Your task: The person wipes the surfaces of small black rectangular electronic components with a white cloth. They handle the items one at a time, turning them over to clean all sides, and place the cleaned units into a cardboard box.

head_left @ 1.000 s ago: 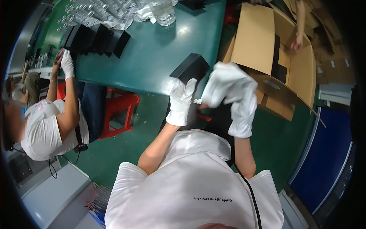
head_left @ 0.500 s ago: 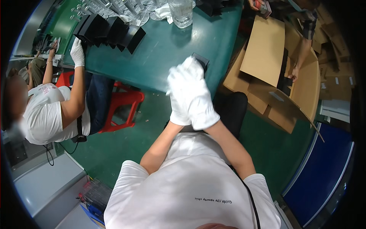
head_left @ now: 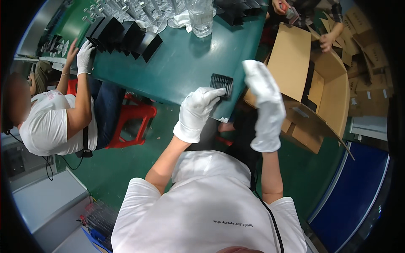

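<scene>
My left hand (head_left: 197, 110), in a white glove, has its fingers closed at the near edge of a small black ribbed box (head_left: 222, 81). This box is at the near right corner of the green table (head_left: 168, 67), with thin parallel ridges showing in it. I cannot tell whether it rests on the table or is slightly lifted. Apart from it, my right hand (head_left: 265, 103), gloved as well, is raised beyond the table's right edge. Its fingers are stretched out, somewhat blurred, and nothing shows in them.
Black open boxes (head_left: 122, 36) stand at the table's far left, before rows of clear stemmed pieces (head_left: 147, 12). A clear plastic jar (head_left: 201, 19) and a white cloth (head_left: 182, 20) are nearby. An open carton (head_left: 291, 63) stands right. One co-worker (head_left: 55, 118) sits left; another person's hand (head_left: 326, 42) is above the carton.
My hands, together half a second ago, have parted. The right one has swung right and up; the left stays low, fingers now at the black ribbed box, which is more exposed.
</scene>
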A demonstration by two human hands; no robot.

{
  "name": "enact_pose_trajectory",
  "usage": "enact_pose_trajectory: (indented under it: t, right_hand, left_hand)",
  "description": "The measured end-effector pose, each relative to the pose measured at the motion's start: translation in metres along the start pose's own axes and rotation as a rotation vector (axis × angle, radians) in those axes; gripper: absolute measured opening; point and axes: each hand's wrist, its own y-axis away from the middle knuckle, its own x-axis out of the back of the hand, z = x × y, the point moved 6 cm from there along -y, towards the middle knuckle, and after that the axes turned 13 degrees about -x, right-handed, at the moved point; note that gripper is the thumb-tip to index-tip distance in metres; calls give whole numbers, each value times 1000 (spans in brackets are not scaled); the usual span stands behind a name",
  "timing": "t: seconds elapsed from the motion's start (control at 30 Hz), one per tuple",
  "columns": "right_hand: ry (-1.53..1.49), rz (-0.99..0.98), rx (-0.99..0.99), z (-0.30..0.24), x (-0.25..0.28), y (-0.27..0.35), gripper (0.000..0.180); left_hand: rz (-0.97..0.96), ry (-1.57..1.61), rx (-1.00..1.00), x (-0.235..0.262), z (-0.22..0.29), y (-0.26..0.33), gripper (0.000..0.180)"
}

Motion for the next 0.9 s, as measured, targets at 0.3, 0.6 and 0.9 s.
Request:
enact_pose_trajectory:
  t: [0.3, 0.6, 0.9]
  right_hand:
    - [765, -73, 299, 9, -40, 0, 8]
    - [-34, -130, -19, 56, -11, 3, 17]
    - [-717, -277, -516, 101, -20, 48, 46]
  left_hand:
    - [-119, -222, -32, -13, 2, -19, 6]
    - [-31, 326, 119, -21, -14, -13, 18]
    - [80, -224, 329, 1, -124, 9, 31]
